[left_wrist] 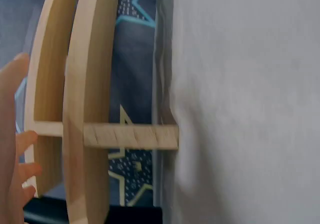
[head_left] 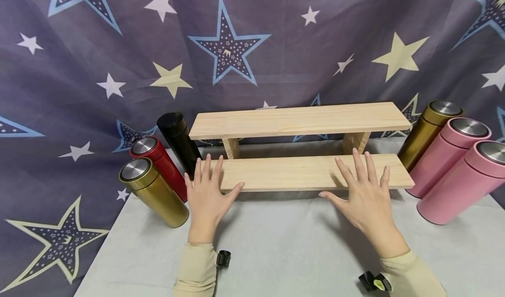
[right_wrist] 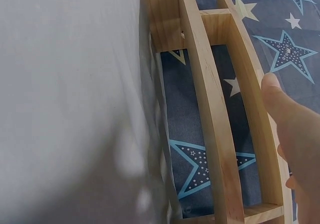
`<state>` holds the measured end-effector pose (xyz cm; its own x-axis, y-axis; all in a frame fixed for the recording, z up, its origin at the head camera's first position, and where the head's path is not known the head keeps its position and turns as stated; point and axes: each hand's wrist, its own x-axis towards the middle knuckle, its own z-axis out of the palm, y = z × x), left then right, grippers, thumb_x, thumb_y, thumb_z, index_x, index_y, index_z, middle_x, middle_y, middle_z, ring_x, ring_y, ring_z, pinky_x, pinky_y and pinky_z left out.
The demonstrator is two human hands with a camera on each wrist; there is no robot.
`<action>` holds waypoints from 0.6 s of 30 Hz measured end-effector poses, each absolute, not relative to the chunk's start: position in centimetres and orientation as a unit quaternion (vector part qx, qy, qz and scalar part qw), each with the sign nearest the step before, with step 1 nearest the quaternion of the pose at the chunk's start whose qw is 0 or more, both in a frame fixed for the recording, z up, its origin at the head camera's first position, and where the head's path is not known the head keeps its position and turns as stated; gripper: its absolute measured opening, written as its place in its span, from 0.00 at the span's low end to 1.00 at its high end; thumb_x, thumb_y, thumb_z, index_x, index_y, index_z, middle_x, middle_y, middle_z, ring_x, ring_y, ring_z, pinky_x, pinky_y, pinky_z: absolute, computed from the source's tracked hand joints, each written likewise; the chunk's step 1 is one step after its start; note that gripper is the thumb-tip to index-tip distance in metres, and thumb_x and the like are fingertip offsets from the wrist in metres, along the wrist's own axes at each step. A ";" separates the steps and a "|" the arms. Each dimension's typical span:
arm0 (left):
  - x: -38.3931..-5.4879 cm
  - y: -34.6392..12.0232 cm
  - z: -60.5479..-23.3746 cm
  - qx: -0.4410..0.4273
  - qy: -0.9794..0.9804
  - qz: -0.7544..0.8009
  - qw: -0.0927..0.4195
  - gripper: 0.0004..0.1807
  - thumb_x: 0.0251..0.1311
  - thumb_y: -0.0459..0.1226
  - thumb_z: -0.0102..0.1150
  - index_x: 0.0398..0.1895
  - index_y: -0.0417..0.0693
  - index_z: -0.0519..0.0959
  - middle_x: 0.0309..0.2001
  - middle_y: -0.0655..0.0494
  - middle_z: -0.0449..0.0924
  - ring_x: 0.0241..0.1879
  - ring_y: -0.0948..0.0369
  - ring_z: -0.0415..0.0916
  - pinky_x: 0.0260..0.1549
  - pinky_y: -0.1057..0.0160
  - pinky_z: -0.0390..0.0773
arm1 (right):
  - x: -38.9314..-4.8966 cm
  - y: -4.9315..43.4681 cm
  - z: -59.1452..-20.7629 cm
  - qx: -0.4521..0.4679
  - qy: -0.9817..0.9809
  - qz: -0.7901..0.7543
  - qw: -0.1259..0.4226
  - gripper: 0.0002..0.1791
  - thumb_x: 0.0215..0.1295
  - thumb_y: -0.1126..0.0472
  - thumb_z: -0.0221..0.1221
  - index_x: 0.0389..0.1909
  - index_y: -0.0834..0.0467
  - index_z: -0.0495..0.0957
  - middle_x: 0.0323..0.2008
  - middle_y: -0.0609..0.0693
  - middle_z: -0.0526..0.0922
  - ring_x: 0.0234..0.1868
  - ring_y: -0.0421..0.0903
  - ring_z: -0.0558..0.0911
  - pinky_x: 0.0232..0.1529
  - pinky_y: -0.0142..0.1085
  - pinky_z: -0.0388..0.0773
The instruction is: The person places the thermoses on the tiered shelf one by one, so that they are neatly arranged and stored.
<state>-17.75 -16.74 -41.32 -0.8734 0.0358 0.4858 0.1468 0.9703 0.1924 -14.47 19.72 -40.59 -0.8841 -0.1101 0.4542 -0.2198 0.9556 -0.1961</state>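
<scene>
Pale wood, a two-tier stepped shelf (head_left: 300,172) stands at the back of our grey-clothed counter (head_left: 284,244). We spread our left hand (head_left: 205,196) and right hand (head_left: 364,196) flat, fingers wide, holding nothing, fingertips over its lower board's ends.
</scene>
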 end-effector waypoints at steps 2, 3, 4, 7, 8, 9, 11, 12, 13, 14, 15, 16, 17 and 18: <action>-17.8 -17.2 -41.4 -0.050 -0.959 -0.123 0.249 0.50 0.54 0.72 0.51 0.77 0.60 0.59 0.77 0.50 0.52 0.77 0.50 0.40 0.67 0.33 0.44 | -14.5 19.7 -40.6 0.086 -0.963 0.121 0.225 0.52 0.54 0.24 0.57 0.75 0.48 0.60 0.78 0.57 0.45 0.78 0.53 0.36 0.68 0.67 0.31; -17.8 -17.4 -41.5 -0.050 -0.958 -0.132 0.249 0.49 0.54 0.71 0.52 0.77 0.61 0.59 0.77 0.50 0.52 0.77 0.50 0.41 0.67 0.33 0.44 | -14.5 19.7 -40.7 0.086 -0.963 0.121 0.226 0.52 0.54 0.24 0.58 0.75 0.48 0.60 0.78 0.57 0.45 0.78 0.53 0.36 0.68 0.67 0.31; -17.8 -17.6 -41.6 -0.051 -0.957 -0.141 0.249 0.49 0.54 0.71 0.53 0.77 0.61 0.59 0.77 0.50 0.52 0.77 0.50 0.41 0.67 0.33 0.44 | -14.5 19.7 -40.7 0.086 -0.963 0.121 0.227 0.52 0.54 0.24 0.58 0.75 0.47 0.60 0.78 0.57 0.45 0.78 0.54 0.37 0.69 0.67 0.31; -17.9 -18.0 -41.8 -0.049 -0.952 -0.168 0.252 0.49 0.54 0.70 0.56 0.77 0.62 0.60 0.77 0.50 0.53 0.77 0.51 0.42 0.68 0.34 0.45 | -14.5 19.7 -40.7 0.086 -0.963 0.121 0.226 0.52 0.54 0.24 0.58 0.76 0.47 0.60 0.78 0.57 0.45 0.78 0.54 0.37 0.69 0.67 0.31; -18.0 -18.1 -41.8 -0.049 -0.949 -0.178 0.255 0.48 0.54 0.69 0.57 0.76 0.62 0.60 0.76 0.50 0.53 0.77 0.51 0.42 0.68 0.34 0.46 | -14.5 19.7 -40.7 0.086 -0.963 0.122 0.226 0.52 0.54 0.24 0.58 0.76 0.47 0.60 0.78 0.57 0.45 0.78 0.54 0.37 0.69 0.67 0.31; -18.0 -18.2 -41.9 -0.048 -0.946 -0.188 0.258 0.48 0.54 0.69 0.58 0.76 0.62 0.61 0.76 0.50 0.54 0.77 0.51 0.43 0.68 0.34 0.47 | -14.5 19.7 -40.7 0.086 -0.963 0.122 0.225 0.52 0.54 0.25 0.58 0.76 0.47 0.60 0.78 0.57 0.45 0.78 0.54 0.37 0.68 0.67 0.31; -18.1 -18.4 -42.0 -0.047 -0.940 -0.206 0.268 0.47 0.53 0.67 0.60 0.75 0.62 0.62 0.76 0.49 0.55 0.76 0.51 0.45 0.67 0.35 0.49 | -14.4 19.7 -40.7 0.086 -0.963 0.123 0.225 0.52 0.54 0.25 0.58 0.76 0.47 0.60 0.78 0.58 0.45 0.78 0.54 0.37 0.68 0.67 0.31; -18.2 -18.5 -42.2 -0.046 -0.937 -0.216 0.272 0.46 0.53 0.66 0.62 0.75 0.62 0.64 0.75 0.50 0.56 0.76 0.50 0.46 0.67 0.35 0.50 | -14.4 19.7 -40.7 0.086 -0.963 0.123 0.225 0.52 0.54 0.25 0.58 0.76 0.47 0.60 0.78 0.58 0.45 0.78 0.55 0.37 0.68 0.67 0.31; -18.2 -18.7 -42.3 -0.045 -0.933 -0.227 0.275 0.46 0.53 0.65 0.63 0.74 0.62 0.65 0.75 0.50 0.57 0.76 0.50 0.46 0.66 0.35 0.51 | -14.4 19.8 -40.7 0.086 -0.963 0.123 0.225 0.52 0.54 0.25 0.58 0.76 0.47 0.60 0.78 0.58 0.46 0.78 0.55 0.37 0.68 0.67 0.31; -18.2 -18.8 -42.3 -0.042 -0.929 -0.241 0.278 0.45 0.53 0.64 0.64 0.74 0.62 0.65 0.75 0.50 0.58 0.76 0.50 0.47 0.66 0.35 0.52 | -14.4 19.8 -40.7 0.086 -0.963 0.124 0.225 0.52 0.54 0.25 0.58 0.76 0.47 0.59 0.78 0.58 0.46 0.78 0.54 0.37 0.68 0.67 0.31; -18.2 -18.9 -42.4 -0.039 -0.925 -0.254 0.279 0.44 0.53 0.63 0.65 0.73 0.62 0.66 0.75 0.50 0.58 0.75 0.50 0.47 0.66 0.36 0.53 | -14.4 19.8 -40.7 0.087 -0.962 0.124 0.225 0.52 0.54 0.25 0.58 0.76 0.47 0.59 0.78 0.58 0.46 0.78 0.54 0.37 0.68 0.67 0.31; -18.2 -19.0 -42.5 -0.037 -0.922 -0.267 0.279 0.44 0.53 0.62 0.66 0.73 0.62 0.67 0.75 0.51 0.58 0.75 0.50 0.48 0.66 0.36 0.54 | -14.5 19.8 -40.7 0.087 -0.962 0.124 0.226 0.52 0.54 0.25 0.58 0.76 0.47 0.59 0.78 0.58 0.46 0.78 0.54 0.37 0.68 0.67 0.31; -18.2 -19.2 -42.6 -0.034 -0.918 -0.281 0.278 0.43 0.53 0.61 0.67 0.73 0.63 0.67 0.75 0.51 0.58 0.75 0.50 0.48 0.66 0.36 0.55 | -14.5 19.7 -40.7 0.088 -0.962 0.124 0.227 0.52 0.54 0.25 0.58 0.76 0.47 0.59 0.78 0.58 0.46 0.78 0.54 0.37 0.68 0.67 0.31; -18.2 -19.3 -42.7 -0.030 -0.915 -0.294 0.275 0.43 0.53 0.60 0.67 0.73 0.64 0.67 0.75 0.51 0.58 0.75 0.50 0.48 0.66 0.37 0.55 | -14.5 19.7 -40.7 0.088 -0.962 0.123 0.228 0.52 0.54 0.25 0.58 0.76 0.47 0.59 0.78 0.58 0.46 0.78 0.54 0.37 0.68 0.67 0.32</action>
<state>-18.20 -19.31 -42.75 -0.8472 -0.1070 0.5203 0.2160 0.8255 0.5214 -14.48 19.74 -40.68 -0.8807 -0.1124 0.4601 -0.2249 0.9542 -0.1974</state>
